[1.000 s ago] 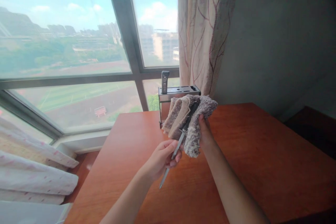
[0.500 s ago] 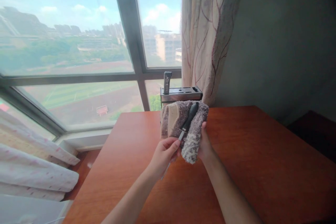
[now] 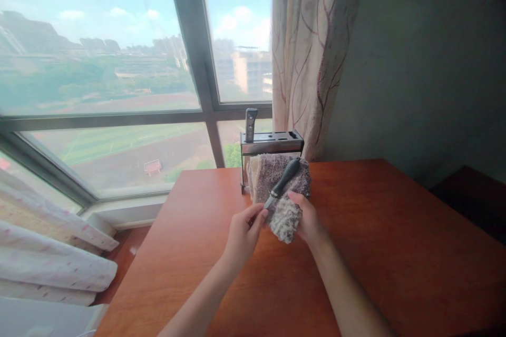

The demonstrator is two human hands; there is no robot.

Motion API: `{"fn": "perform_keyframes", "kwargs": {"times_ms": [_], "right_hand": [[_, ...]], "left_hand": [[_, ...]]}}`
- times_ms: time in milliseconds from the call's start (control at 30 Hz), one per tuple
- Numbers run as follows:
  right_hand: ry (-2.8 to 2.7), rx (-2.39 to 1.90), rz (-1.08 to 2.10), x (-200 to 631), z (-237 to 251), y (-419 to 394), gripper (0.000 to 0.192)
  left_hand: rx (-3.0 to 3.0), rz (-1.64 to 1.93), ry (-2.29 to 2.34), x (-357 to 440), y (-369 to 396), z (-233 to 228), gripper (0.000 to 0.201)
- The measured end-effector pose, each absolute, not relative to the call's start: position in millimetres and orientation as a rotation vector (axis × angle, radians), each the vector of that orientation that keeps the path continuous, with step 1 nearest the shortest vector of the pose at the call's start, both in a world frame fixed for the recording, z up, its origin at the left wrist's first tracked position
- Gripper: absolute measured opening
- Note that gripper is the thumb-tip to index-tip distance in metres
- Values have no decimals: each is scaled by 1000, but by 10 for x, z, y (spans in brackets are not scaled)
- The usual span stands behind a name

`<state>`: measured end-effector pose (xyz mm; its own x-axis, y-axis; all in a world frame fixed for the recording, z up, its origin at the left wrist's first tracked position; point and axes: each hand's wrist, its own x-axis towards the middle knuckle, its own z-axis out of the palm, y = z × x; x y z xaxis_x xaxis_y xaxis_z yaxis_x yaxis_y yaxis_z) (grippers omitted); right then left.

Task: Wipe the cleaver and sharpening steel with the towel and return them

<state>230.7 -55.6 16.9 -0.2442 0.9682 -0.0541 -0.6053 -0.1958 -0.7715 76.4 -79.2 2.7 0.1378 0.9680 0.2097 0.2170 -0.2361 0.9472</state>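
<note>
Between finger and thumb, my left hand (image 3: 245, 226) pinches the metal shaft of a sharpening steel (image 3: 285, 177). Its black ribbed handle points up and to the right, lying against a fluffy grey-brown cloth (image 3: 285, 221). My right hand (image 3: 307, 217) is closed on the cloth's right side, with the thumb lying over its front. The lower end of the shaft is hidden by my left hand. Just behind the cloth stands a metal-framed knife holder (image 3: 272, 139); one grey knife handle (image 3: 250, 125) sticks up from its left end.
The holder stands near the far edge of a reddish-brown wooden table (image 3: 190, 253). Beyond it are a window (image 3: 205, 63) and a patterned curtain (image 3: 308, 52). Pale bedding or fabric (image 3: 59, 258) hangs at the lower left, and a dark wall (image 3: 427, 63) rises at the right.
My right thumb has come round onto the front of the cloth. The cloth has shifted and uncovered the holder's left leg. My left hand keeps its pinch on the steel.
</note>
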Motion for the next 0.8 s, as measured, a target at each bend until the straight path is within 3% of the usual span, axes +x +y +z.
{"fn": "perform_keyframes", "kwargs": {"times_ms": [133, 433, 800], "right_hand": [[-563, -593, 1758, 2327, 229, -526, 32], [-409, -512, 1476, 2570, 230, -424, 34], [-487, -548, 1600, 2488, 214, -495, 27]], "left_hand": [[1628, 1091, 1176, 753, -792, 27, 34], [1533, 1011, 1084, 753, -787, -3, 27], [1400, 1037, 1050, 786, -777, 2, 38]]}}
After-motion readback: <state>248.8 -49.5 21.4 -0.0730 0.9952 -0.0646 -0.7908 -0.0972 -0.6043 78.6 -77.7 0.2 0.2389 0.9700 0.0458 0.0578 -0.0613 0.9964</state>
